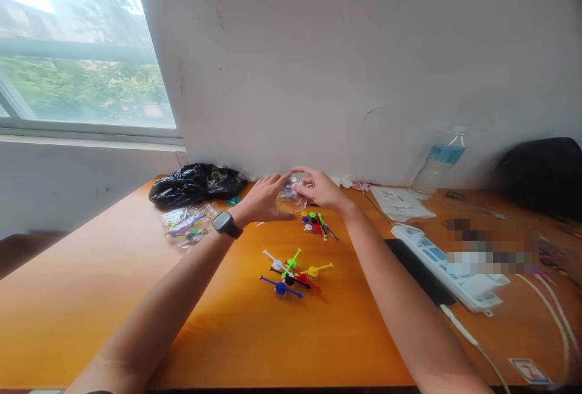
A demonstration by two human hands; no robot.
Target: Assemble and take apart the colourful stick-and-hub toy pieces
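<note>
A window (91, 79) fills the upper left, above the far end of the orange-brown tabletop (218, 345). A crumpled black plastic bag (191, 186) lies near the wall, and just in front of it is a clear bag (187, 225) of many-coloured pieces. The left hand (268, 197), a dark watch (222, 221) on its wrist, has its thumb and fingers spread around the near side of some clear plastic (293, 200); whether its grip bears on it, I cannot tell. Nearer the viewer stands a cluster of arrow spinners (289, 280) in white, blue, green, black, red and yellow. Behind them, loose discs and arrows (316, 227) lie together. The right hand (324, 192) has its grip, thumb and bent fingers, pinched on the clear plastic, which sits between both hands. Further right come a white packet (400, 203), a tilted clear bottle (439, 166), a white power strip (441, 263) and a black bag (541, 176).
</note>
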